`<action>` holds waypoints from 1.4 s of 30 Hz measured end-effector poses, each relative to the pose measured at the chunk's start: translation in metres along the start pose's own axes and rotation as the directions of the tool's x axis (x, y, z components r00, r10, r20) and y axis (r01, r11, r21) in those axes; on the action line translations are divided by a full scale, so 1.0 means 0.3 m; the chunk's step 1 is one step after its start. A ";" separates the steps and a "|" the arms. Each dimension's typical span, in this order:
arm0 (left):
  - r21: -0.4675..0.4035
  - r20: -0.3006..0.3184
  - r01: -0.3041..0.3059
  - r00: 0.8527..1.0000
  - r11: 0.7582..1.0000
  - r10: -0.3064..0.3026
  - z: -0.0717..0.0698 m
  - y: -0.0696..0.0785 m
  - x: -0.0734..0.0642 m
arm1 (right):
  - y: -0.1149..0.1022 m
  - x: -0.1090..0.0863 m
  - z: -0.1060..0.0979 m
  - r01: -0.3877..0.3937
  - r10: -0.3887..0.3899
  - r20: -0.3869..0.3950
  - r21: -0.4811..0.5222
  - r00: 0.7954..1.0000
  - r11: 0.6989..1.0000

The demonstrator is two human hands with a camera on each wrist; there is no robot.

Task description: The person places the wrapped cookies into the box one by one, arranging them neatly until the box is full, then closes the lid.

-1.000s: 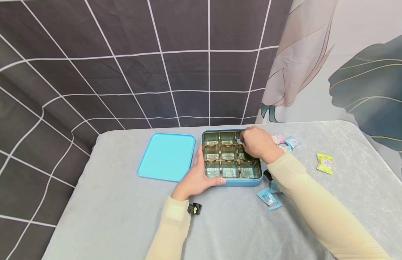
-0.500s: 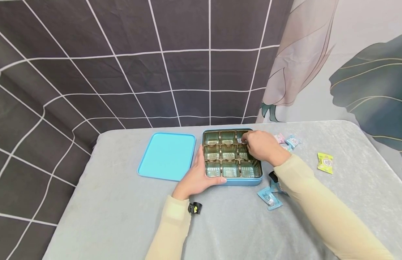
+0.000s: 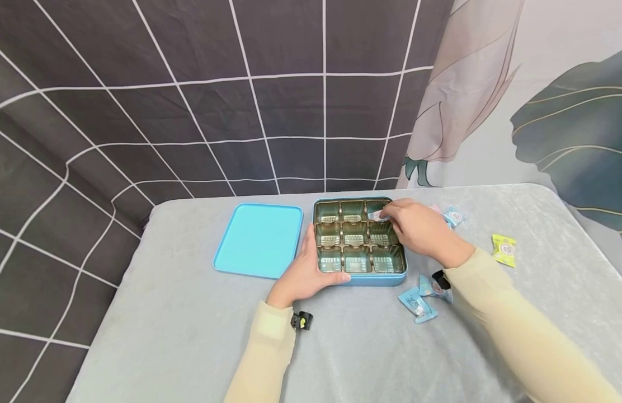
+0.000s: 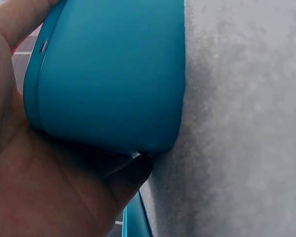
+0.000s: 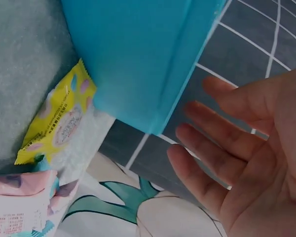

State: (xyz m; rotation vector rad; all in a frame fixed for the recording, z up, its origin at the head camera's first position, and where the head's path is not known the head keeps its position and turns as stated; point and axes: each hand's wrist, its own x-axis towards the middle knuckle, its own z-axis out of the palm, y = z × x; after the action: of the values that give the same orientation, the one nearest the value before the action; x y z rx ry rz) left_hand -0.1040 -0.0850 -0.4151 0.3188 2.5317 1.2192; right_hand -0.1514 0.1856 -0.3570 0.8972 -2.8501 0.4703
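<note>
A blue tin [image 3: 376, 281] with a gold insert of square compartments lies on the cloth-covered table. My left hand [image 3: 303, 277] grips its near left corner, thumb along the front side, fingers down the left; the left wrist view shows the palm around the tin's rounded corner [image 4: 113, 74]. My right hand [image 3: 422, 226] is over the tin's far right part, fingertips beside a small wrapped candy [image 3: 378, 216] in the far right compartment. In the right wrist view, the right hand's fingers [image 5: 212, 163] are loosely bent, with nothing seen between them.
The light blue lid [image 3: 260, 240] lies flat left of the tin. Blue wrapped candies [image 3: 416, 305] lie near its front right corner. Behind the right hand are a blue candy [image 3: 454, 217] and a pink one [image 5: 19, 197]. A yellow candy [image 3: 504, 250] lies farther right, another yellow candy [image 5: 59, 116] beside the tin.
My right hand has drawn back to the right from the far right compartment, and the candy there shows more fully. The left hand keeps its hold on the tin.
</note>
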 end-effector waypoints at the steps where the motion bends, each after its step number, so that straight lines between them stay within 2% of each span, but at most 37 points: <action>1: 0.001 0.000 -0.001 1.000 1.000 0.001 -0.001 0.000 0.000 | -0.001 -0.008 -0.006 -0.001 0.001 -0.012 0.009 1.000 1.000; 6: 0.008 -0.003 -0.001 1.000 1.000 0.001 -0.001 -0.006 0.001 | -0.006 -0.046 -0.021 -0.007 0.010 -0.062 0.051 0.998 0.999; 14: -0.001 -0.001 0.009 1.000 1.000 -0.009 -0.003 -0.003 -0.001 | -0.015 -0.139 -0.054 -0.059 0.064 -0.059 0.091 0.996 0.994; 18: 0.000 -0.003 0.014 1.000 1.000 -0.014 -0.003 -0.003 -0.001 | -0.006 -0.190 -0.059 -0.098 0.103 -0.059 0.076 0.993 0.992; 33: -0.013 -0.004 0.003 1.000 1.000 -0.003 -0.002 0.002 -0.001 | 0.015 -0.353 -0.050 -0.203 0.201 0.067 0.028 0.977 0.979; 38: -0.003 -0.005 -0.006 1.000 1.000 0.005 0.001 -0.002 0.000 | 0.029 -0.402 -0.024 -0.207 0.204 0.099 0.016 0.974 0.978; 42: 0.000 -0.004 -0.005 1.000 1.000 0.005 0.001 -0.002 0.002 | 0.036 -0.427 0.006 -0.180 0.176 0.118 0.017 0.977 0.984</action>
State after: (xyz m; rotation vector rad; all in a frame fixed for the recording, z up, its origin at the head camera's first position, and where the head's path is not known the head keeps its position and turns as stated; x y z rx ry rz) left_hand -0.1045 -0.0850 -0.4159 0.3227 2.5355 1.2234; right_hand -0.0531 0.2625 -0.3873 0.6978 -3.0541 0.4924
